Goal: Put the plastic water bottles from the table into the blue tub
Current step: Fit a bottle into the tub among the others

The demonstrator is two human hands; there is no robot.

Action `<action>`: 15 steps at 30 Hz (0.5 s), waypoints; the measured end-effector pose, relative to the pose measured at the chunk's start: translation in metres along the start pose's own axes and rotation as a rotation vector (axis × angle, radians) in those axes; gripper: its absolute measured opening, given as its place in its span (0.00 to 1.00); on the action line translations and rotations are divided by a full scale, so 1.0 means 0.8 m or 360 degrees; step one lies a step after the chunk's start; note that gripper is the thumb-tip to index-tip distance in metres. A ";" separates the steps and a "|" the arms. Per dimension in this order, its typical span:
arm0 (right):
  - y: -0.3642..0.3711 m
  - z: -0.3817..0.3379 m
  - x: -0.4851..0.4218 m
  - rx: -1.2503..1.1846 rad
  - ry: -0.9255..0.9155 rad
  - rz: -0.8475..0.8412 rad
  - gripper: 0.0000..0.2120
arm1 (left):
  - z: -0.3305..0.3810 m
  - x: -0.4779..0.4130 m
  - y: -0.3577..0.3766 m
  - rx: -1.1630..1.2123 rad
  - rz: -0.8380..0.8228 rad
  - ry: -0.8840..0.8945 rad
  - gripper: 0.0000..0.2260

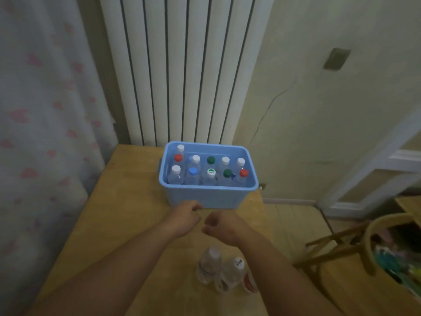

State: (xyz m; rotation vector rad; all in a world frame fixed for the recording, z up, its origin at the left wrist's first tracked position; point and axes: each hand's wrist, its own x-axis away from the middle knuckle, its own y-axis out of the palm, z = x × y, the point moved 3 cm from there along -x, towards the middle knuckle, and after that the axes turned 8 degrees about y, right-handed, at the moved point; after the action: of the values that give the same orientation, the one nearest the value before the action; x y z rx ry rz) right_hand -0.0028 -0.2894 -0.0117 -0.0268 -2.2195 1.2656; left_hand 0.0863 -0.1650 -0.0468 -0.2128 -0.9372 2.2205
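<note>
Nearest the camera, three clear plastic water bottles [232, 270] are being kept standing close together on the light wooden table [114, 224] (the third is being half hidden by its neighbour, only a red label showing). Just beyond them, the left hand [184, 218] and the right hand [218, 226] are being held side by side above the table. Each grip is loosely curled and has hold of nothing. Farther on, the pale blue rectangular plastic tub [208, 198] is being filled. Eleven capped bottles [193, 174] are being kept upright inside it in rows, with some room showing along the far wall. The bottles on the table are being judged light, thin-walled and easily dented, with smooth and rather slippery sides. Each is probably best taken around the mid-body or just under the cap, with gentle pressure, and lowered upright.
</note>
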 end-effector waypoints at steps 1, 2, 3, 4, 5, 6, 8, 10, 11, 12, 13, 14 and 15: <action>0.005 0.004 0.006 0.0031 -0.0013 -0.0042 0.19 | 0.000 0.009 0.008 -0.0006 -0.0008 -0.0028 0.15; 0.011 0.006 0.011 0.0068 -0.0025 -0.0096 0.22 | 0.000 0.017 0.016 -0.0003 -0.0012 -0.0050 0.15; 0.017 0.009 0.018 0.0132 -0.0027 -0.0153 0.25 | 0.000 0.026 0.023 0.0004 -0.0019 -0.0077 0.14; 0.023 0.012 0.022 0.0235 -0.0032 -0.0193 0.26 | -0.001 0.034 0.029 0.0010 -0.0029 -0.0100 0.15; 0.029 0.016 0.026 0.0354 -0.0041 -0.0209 0.26 | 0.000 0.042 0.034 0.0013 -0.0044 -0.0121 0.15; 0.035 0.019 0.029 0.0449 -0.0054 -0.0201 0.25 | 0.000 0.050 0.038 0.0011 -0.0050 -0.0132 0.15; 0.044 0.023 0.035 0.0501 -0.0079 -0.0123 0.23 | -0.002 0.061 0.043 -0.0004 -0.0039 -0.0146 0.15; 0.046 0.022 0.040 0.0466 -0.0100 -0.0044 0.22 | -0.002 0.071 0.040 -0.0033 -0.0026 -0.0155 0.15; 0.046 0.021 0.041 0.0435 -0.0107 -0.0012 0.22 | -0.002 0.074 0.037 -0.0037 -0.0029 -0.0160 0.15; 0.044 0.019 0.042 0.0395 -0.0113 0.0017 0.21 | -0.002 0.077 0.034 -0.0037 -0.0033 -0.0165 0.16; 0.040 0.017 0.043 0.0358 -0.0121 0.0042 0.20 | -0.002 0.078 0.030 -0.0036 -0.0034 -0.0173 0.18; 0.035 0.014 0.044 0.0325 -0.0137 0.0074 0.19 | -0.001 0.079 0.025 -0.0033 -0.0033 -0.0177 0.20; 0.028 0.011 0.045 0.0285 -0.0151 0.0109 0.18 | 0.000 0.080 0.021 -0.0018 -0.0025 -0.0175 0.21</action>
State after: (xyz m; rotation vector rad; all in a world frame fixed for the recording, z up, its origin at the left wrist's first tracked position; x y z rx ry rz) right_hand -0.0427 -0.2736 -0.0158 0.0271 -2.1919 1.5276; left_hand 0.0303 -0.1306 -0.0507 -0.0892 -1.0071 2.2313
